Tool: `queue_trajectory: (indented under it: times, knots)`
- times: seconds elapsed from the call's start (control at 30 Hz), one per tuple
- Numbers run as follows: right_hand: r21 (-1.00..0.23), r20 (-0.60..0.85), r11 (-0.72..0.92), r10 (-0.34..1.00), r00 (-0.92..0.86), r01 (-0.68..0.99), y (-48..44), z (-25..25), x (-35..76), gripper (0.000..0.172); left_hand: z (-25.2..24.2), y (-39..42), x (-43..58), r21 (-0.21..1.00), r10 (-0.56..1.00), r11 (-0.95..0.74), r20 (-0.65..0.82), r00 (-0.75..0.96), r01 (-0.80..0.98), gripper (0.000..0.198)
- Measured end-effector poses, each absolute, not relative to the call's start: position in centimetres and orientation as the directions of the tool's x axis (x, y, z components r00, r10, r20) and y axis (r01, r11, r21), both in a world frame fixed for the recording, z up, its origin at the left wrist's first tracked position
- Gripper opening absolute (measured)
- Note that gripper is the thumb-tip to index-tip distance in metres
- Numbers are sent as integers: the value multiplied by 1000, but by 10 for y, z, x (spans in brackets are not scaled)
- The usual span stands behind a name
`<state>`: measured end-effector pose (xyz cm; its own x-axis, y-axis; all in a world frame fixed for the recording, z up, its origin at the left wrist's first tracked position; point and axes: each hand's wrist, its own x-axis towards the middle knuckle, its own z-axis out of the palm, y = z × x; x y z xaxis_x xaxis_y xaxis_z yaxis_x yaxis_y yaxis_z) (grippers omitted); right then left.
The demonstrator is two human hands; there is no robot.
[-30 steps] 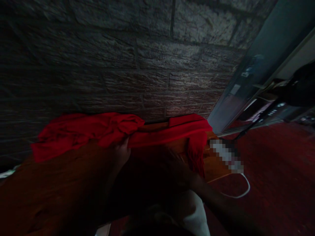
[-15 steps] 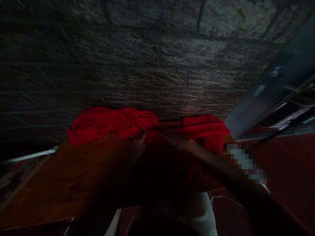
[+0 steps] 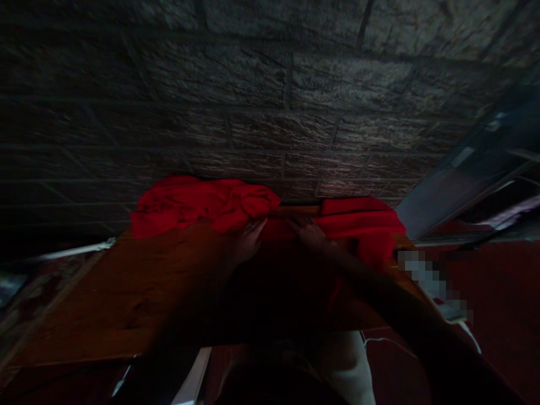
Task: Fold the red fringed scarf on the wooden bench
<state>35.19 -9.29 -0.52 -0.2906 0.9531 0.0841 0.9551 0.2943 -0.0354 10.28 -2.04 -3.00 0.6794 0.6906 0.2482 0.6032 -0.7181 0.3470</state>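
Note:
A red cloth [image 3: 198, 202] lies bunched along the far edge of a brown wooden table [image 3: 126, 292], against a dark brick wall. Its right part [image 3: 358, 219] lies flatter and hangs over the table's right edge. My left hand [image 3: 248, 239] rests on the cloth near the middle, fingers stretched toward the bunched part. My right hand [image 3: 310, 230] lies flat on the cloth just to the right, fingers extended. The two hands are close together. The scene is dim and my forearms are in shadow.
The brick wall [image 3: 270, 112] stands right behind the table. A glass or metal panel [image 3: 459, 180] leans at the right. A blurred-out object [image 3: 434, 284] with a white cord [image 3: 468, 332] lies at the table's right corner, above red carpet [image 3: 498, 292].
My right hand has come up from below onto the cloth beside my left hand. The view has shifted, so the cloth and table sit further right in the picture.

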Motion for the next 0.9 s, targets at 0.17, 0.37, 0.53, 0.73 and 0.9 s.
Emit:
queue_trajectory:
  times: [0.17, 0.37, 0.53, 0.73, 0.9]
  knots:
    - [-42, 68, 347, 937, -344, 937, -84, -5, 351, 67, -20, -9, 107, 318, 621, -772, 190, 760, 551, 75]
    - [70, 113, 311, 942, -317, 948, -89, -17, 348, 62, -28, -11, 117, 197, 658, -753, 218, 721, 628, 66]
    - [93, 184, 290, 935, -303, 953, -97, -27, 349, 61, -32, -28, 121, 107, 697, -703, 304, 650, 703, 59]
    - [110, 143, 352, 920, -366, 929, -101, -27, 349, 62, -28, -28, 120, 90, 683, -721, 258, 683, 687, 65]
    - [26, 64, 352, 933, -353, 936, -100, -14, 349, 59, -21, -19, 101, 168, 566, -823, 144, 812, 543, 66]
